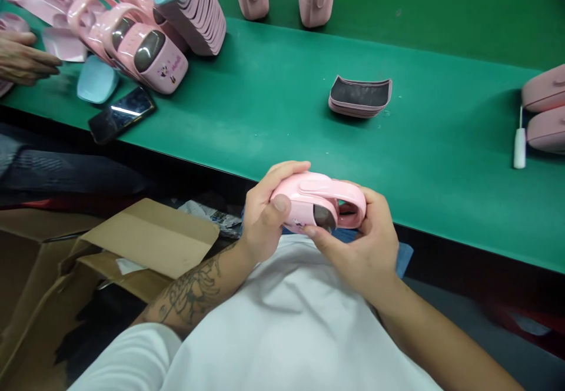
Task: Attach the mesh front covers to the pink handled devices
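Both my hands hold a pink plastic device (pixel 318 199) with a handle and a dark curved window, just in front of the green table's near edge. My left hand (pixel 265 214) wraps its left end, thumb pressed on the side. My right hand (pixel 364 241) grips the right end by the handle loop, a finger under the dark window. A small stack of dark curved window panels (pixel 359 95) lies on the green table (pixel 282 120) beyond the device.
Several pink devices (pixel 145 52) and a stack of pink shells (pixel 194 8) lie at the far left, beside a light blue part (pixel 97 79) and a phone (pixel 121 114). Another person's hand (pixel 22 58) rests at the left edge. Open cardboard box (pixel 132 244) at lower left. White tool (pixel 519 143) at right.
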A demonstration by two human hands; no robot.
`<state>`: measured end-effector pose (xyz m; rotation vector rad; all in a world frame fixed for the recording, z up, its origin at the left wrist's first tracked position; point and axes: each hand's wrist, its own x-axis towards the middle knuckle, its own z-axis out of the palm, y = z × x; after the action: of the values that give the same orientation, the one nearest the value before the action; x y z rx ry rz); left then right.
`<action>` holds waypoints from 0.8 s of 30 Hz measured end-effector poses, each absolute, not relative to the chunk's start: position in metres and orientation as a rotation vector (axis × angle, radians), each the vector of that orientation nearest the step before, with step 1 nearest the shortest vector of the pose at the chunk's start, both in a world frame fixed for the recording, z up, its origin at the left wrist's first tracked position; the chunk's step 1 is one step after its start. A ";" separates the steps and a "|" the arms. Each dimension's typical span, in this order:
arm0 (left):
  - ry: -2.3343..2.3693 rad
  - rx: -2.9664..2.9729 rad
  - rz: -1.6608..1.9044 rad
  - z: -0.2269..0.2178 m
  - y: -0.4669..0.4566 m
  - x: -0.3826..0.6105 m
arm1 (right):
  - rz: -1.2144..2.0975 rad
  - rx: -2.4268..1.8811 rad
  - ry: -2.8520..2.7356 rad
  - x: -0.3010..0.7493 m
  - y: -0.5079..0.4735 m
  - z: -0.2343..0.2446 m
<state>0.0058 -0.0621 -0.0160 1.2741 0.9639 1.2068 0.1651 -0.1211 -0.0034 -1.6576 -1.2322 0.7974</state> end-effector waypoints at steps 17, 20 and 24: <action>1.208 0.635 1.316 -0.023 -0.037 0.033 | 0.368 -1.490 -1.587 0.164 -0.107 -0.016; 1.067 0.366 1.274 -0.019 -0.018 0.032 | 0.644 -1.405 -1.532 0.172 -0.107 -0.024; 0.933 0.356 1.227 -0.015 -0.010 0.035 | 0.818 -1.413 -1.475 0.166 -0.103 -0.028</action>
<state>0.0346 -0.0102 -0.0151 0.3561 0.9329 1.2268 0.1663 -0.1034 -0.0276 -1.4129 -1.4754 0.8183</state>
